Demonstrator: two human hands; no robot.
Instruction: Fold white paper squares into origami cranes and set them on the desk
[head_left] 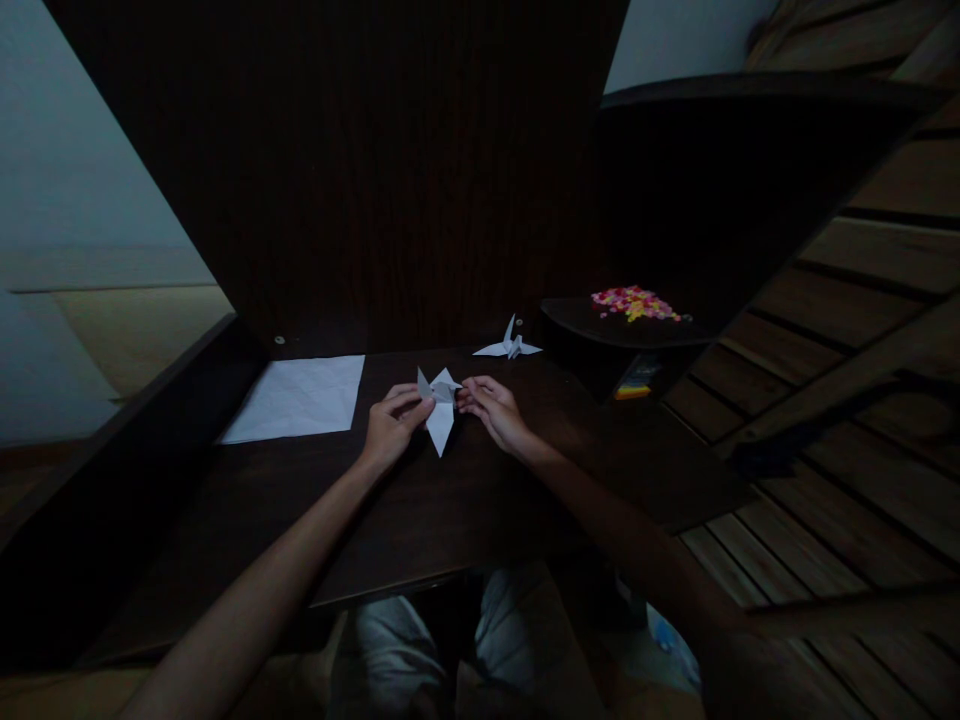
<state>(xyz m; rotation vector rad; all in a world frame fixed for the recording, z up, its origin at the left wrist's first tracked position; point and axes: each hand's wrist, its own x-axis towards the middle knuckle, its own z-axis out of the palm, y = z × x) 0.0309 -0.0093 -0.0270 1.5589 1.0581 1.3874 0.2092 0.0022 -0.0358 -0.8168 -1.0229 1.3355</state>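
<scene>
A white folded-paper crane (441,425) is held between my two hands, just above the dark desk. My left hand (394,422) pinches it from the left side, thumb in front, near an upright point of the paper. On the other side, the closed fingers of my right hand (495,408) grip a small narrow tip of the crane. One wing points down toward me and the other points away. Farther back on the desk stands a second white paper crane (510,346), its wings spread, apart from both hands.
White paper sheets (300,398) lie at the desk's left. To the right, a small corner shelf (592,325) bears a pile of pink, red and yellow bits (634,302). A tall dark panel (375,180) rises behind the desk (420,520), and a low side board borders its left.
</scene>
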